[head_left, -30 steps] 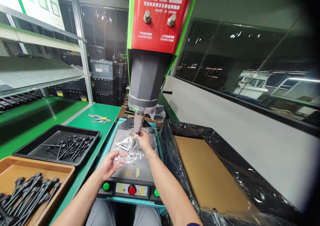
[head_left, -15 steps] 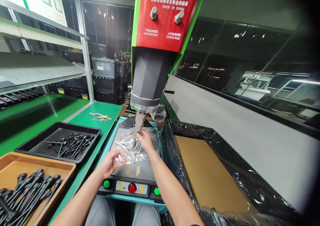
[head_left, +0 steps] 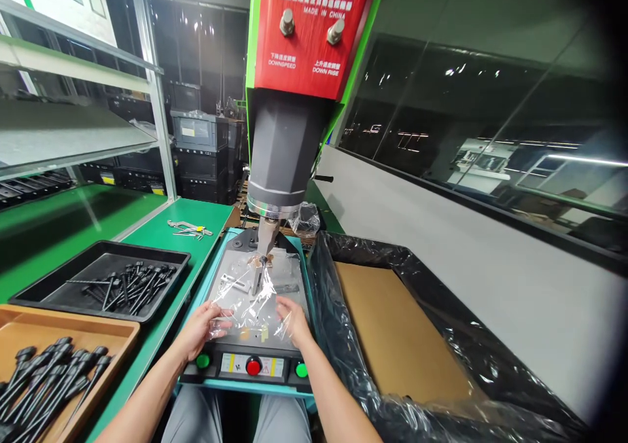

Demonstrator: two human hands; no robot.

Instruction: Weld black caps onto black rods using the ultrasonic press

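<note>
My left hand is at the near left of the machine's metal plate, fingers apart and holding nothing, against the edge of a clear plastic sheet. On the near right, my right hand also has its fingers apart at the sheet's edge. A slim black part stands tilted under the metal horn, seen partly through the glossy plastic. A slotted metal piece lies to its left. Glare hides details of the fixture.
On the left, a black tray and an orange tray hold several black stemmed parts. Pliers lie behind them. Green buttons flank a red button at the machine's front. A plastic-lined box with cardboard stands right.
My right hand has let go near the horn and come back toward me, down to the plate's near right. My left hand has drawn back slightly, its fingers spread. The camera view has shifted a little.
</note>
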